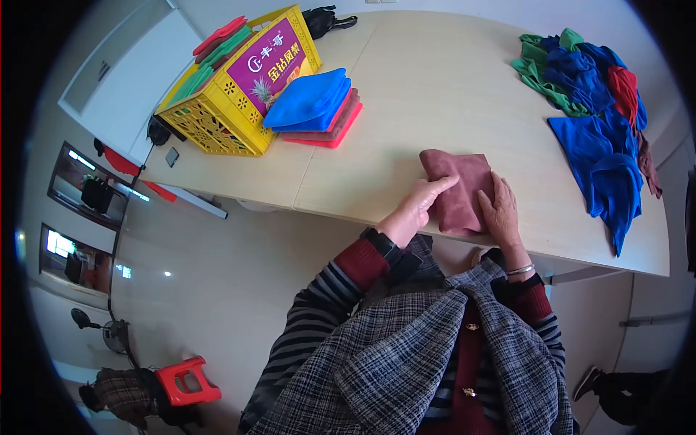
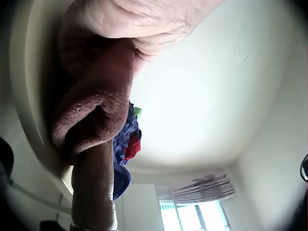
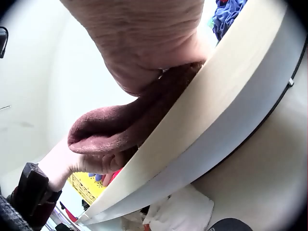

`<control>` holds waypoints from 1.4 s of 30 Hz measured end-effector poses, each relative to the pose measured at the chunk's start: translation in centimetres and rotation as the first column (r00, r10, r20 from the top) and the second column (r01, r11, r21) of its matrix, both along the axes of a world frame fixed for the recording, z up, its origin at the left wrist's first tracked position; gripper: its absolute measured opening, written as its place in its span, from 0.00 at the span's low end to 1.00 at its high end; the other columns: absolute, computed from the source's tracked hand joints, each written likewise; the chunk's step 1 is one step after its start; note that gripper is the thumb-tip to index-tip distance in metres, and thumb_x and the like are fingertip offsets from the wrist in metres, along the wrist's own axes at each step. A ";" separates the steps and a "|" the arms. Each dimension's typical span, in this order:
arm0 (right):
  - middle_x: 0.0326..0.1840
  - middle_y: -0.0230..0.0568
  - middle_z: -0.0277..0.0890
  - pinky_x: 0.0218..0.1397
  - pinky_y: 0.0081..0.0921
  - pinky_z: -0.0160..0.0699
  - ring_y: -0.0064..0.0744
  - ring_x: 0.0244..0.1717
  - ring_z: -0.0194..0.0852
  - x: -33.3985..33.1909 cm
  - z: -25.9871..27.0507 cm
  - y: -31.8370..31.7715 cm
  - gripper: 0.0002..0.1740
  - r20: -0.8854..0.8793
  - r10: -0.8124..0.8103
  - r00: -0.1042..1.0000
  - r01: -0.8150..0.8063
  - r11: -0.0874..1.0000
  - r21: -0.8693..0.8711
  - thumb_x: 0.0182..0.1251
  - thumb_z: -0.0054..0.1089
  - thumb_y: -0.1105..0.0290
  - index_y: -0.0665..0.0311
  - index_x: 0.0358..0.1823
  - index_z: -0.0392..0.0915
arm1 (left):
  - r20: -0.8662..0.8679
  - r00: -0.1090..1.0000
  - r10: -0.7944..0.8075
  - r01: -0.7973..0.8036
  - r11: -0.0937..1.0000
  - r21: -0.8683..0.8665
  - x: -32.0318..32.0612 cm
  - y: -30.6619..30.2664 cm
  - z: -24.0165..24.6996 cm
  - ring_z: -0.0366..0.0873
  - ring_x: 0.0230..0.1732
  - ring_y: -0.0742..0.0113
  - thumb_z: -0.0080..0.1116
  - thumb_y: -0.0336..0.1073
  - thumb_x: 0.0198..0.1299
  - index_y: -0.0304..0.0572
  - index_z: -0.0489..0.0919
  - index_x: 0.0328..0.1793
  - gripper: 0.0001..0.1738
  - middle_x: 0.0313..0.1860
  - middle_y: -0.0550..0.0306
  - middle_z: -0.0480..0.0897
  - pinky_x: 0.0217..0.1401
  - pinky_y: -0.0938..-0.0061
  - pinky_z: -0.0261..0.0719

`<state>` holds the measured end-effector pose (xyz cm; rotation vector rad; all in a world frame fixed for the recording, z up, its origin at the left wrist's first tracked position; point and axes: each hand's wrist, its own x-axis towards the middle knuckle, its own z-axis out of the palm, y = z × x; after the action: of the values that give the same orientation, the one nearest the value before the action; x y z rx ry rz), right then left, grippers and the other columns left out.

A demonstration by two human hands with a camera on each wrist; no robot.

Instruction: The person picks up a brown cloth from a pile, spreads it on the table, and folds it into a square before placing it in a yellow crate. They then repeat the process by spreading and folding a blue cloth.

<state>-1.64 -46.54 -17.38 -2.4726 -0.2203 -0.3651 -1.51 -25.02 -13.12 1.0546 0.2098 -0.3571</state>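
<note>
A folded reddish-brown cloth (image 1: 464, 192) lies at the table's front edge, its folded layers showing as a thick roll in the left wrist view (image 2: 91, 113) and right wrist view (image 3: 108, 127). My left hand (image 1: 417, 206) grips its left side, thumb on top and the other fingers mostly hidden. Against the cloth's right side rests my right hand (image 1: 502, 210), its fingers extended and pointing away from me. In the right wrist view my right hand (image 3: 149, 43) covers part of the cloth, and my left hand (image 3: 98, 163) is beyond it.
Left of centre on the table (image 1: 362, 167), a stack of folded cloths, blue (image 1: 308, 100) on top, stands against a yellow crate (image 1: 217, 109) holding more folded cloths. Loose blue, green and red cloths (image 1: 598, 159) lie at the right. A black bag (image 1: 326, 22) sits behind the crate.
</note>
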 end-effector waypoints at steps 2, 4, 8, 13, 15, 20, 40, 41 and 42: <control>0.77 0.54 0.65 0.81 0.43 0.56 0.54 0.79 0.58 -0.1 -0.2 0.2 0.35 0.004 0.022 1.000 -0.022 0.999 0.027 0.76 0.56 0.56 0.63 0.78 0.61 | 0.021 0.999 -0.039 0.039 0.999 0.004 -0.1 0.3 0.3 0.85 0.50 0.64 0.71 0.39 0.59 0.36 0.83 0.55 0.21 0.50 0.52 0.87 0.55 0.67 0.81; 0.73 0.52 0.69 0.79 0.44 0.59 0.54 0.76 0.61 -0.1 -0.9 -0.3 0.31 0.029 -0.007 1.000 -0.004 0.925 0.380 0.74 0.58 0.61 0.65 0.75 0.65 | 0.033 0.997 -0.063 0.062 0.998 0.016 0.0 0.9 1.2 0.85 0.50 0.65 0.71 0.39 0.59 0.37 0.84 0.54 0.20 0.50 0.54 0.88 0.56 0.67 0.81; 0.69 0.51 0.72 0.77 0.44 0.63 0.53 0.73 0.66 -2.1 -1.1 -2.1 0.27 0.110 -0.052 0.993 0.016 0.952 0.306 0.73 0.59 0.66 0.66 0.71 0.70 | 0.004 0.994 0.105 -0.104 0.992 -0.064 1.8 6.5 7.2 0.85 0.49 0.67 0.71 0.36 0.58 0.42 0.85 0.50 0.14 0.45 0.59 0.88 0.56 0.68 0.83; 0.67 0.50 0.75 0.77 0.43 0.63 0.51 0.72 0.67 -3.9 1.0 -1.8 0.24 0.198 0.009 0.980 -0.007 1.000 -0.006 0.72 0.58 0.67 0.66 0.67 0.73 | 0.316 0.887 0.338 -0.318 0.941 -0.114 6.6 16.7 18.0 0.84 0.56 0.58 0.67 0.34 0.62 0.42 0.81 0.58 0.18 0.53 0.55 0.87 0.64 0.59 0.81; 0.67 0.50 0.75 0.77 0.43 0.64 0.50 0.72 0.67 -3.8 1.1 -1.6 0.24 0.200 0.001 0.980 0.005 1.000 -0.028 0.71 0.58 0.67 0.66 0.66 0.74 | 0.381 0.850 0.363 -0.332 0.932 -0.148 8.5 20.1 20.3 0.83 0.58 0.56 0.66 0.33 0.63 0.41 0.79 0.62 0.21 0.56 0.54 0.86 0.66 0.57 0.80; 0.66 0.48 0.75 0.77 0.43 0.63 0.50 0.72 0.67 -3.8 1.4 -1.3 0.23 0.204 0.003 0.979 0.015 0.996 -0.087 0.68 0.59 0.69 0.65 0.64 0.75 | 0.311 0.787 0.534 -0.484 0.845 -0.227 13.7 27.3 16.6 0.77 0.67 0.52 0.59 0.34 0.68 0.41 0.73 0.70 0.24 0.68 0.51 0.79 0.69 0.51 0.78; 0.66 0.47 0.76 0.78 0.46 0.62 0.51 0.73 0.66 -3.9 1.5 -1.2 0.22 0.202 0.030 0.979 -0.011 0.995 -0.096 0.61 0.61 0.71 0.65 0.58 0.78 | -0.128 0.747 0.652 -0.637 0.757 0.144 6.4 27.5 6.0 0.55 0.81 0.39 0.70 0.70 0.52 0.32 0.56 0.79 0.62 0.81 0.33 0.54 0.78 0.34 0.59; 0.66 0.47 0.76 0.78 0.46 0.62 0.51 0.73 0.66 -3.9 1.7 -1.0 0.22 0.209 0.028 0.978 -0.008 0.995 -0.099 0.61 0.61 0.71 0.65 0.58 0.78 | -0.345 0.684 0.642 -0.678 0.734 0.021 6.6 26.8 5.7 0.48 0.83 0.37 0.69 0.75 0.50 0.32 0.50 0.82 0.69 0.84 0.34 0.48 0.80 0.32 0.53; 0.66 0.47 0.76 0.78 0.46 0.62 0.51 0.73 0.66 -3.8 1.8 -0.9 0.22 0.214 0.026 0.976 -0.005 0.995 -0.097 0.61 0.61 0.71 0.65 0.58 0.78 | -0.340 0.687 0.642 -0.677 0.736 0.019 7.1 26.3 5.7 0.48 0.83 0.37 0.69 0.75 0.50 0.32 0.50 0.82 0.69 0.84 0.34 0.48 0.80 0.32 0.53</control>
<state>-5.41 -47.47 -15.63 -2.5228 -0.3545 -0.6306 5.57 1.23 -7.38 0.7359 0.8446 0.1282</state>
